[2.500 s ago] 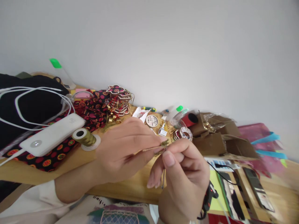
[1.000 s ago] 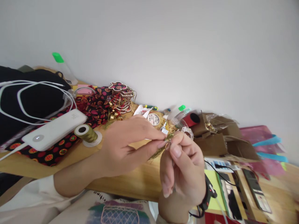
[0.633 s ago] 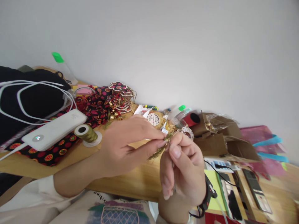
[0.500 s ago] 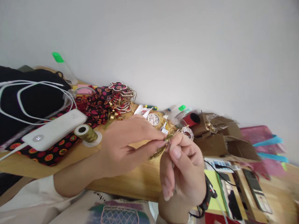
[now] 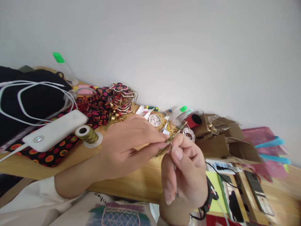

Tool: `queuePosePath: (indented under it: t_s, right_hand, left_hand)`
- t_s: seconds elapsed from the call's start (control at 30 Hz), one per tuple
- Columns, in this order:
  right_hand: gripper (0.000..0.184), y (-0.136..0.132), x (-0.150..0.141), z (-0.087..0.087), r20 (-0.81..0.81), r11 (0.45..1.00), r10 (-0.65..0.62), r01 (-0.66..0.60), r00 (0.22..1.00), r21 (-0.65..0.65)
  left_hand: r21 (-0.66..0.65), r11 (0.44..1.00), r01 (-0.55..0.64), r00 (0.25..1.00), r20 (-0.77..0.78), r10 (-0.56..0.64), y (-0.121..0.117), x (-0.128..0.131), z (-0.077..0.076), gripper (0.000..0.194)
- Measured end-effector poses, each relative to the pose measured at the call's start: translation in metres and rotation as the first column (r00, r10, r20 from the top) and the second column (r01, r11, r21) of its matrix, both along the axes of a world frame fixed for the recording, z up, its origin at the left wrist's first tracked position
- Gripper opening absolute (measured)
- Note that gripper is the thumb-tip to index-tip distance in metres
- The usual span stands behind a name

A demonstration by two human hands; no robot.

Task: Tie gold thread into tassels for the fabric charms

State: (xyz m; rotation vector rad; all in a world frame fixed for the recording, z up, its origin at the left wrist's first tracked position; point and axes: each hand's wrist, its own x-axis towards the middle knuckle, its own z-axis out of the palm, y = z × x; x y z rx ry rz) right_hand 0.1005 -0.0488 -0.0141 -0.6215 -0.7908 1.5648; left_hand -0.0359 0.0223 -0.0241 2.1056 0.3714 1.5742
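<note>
My left hand reaches in from the left, thumb and forefinger pinched on the top of an olive-gold thread tassel. Its strands hang partly behind those fingers. Facing it, my right hand is closed around a thin metal rod, perhaps a needle or hook, whose lower end shows below the fingers. The fingertips of both hands meet at the tassel's knotted top, and the rod's tip there is too small to make out. A spool of olive thread stands left of my left hand.
A white power bank with a cable lies on patterned cloth at left. Behind my hands are stacked ornaments with bells, a round tag and a glue tube. Cardboard boxes and phones lie right.
Both hands keep their grip and have barely moved. The tassel's strands sit slightly differently behind the left fingers, and a strand now shows more clearly above the right fingers.
</note>
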Motion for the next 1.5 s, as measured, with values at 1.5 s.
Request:
queuePosePath:
  t_s: [1.5]
  right_hand:
    - [0.016,0.0004,0.0011,0.0041,0.102,0.997,-0.041,0.048,0.994,-0.065]
  left_hand:
    - [-0.057,0.998,-0.020,0.999,0.048,0.023,-0.0002,0.0012,0.0009,0.007]
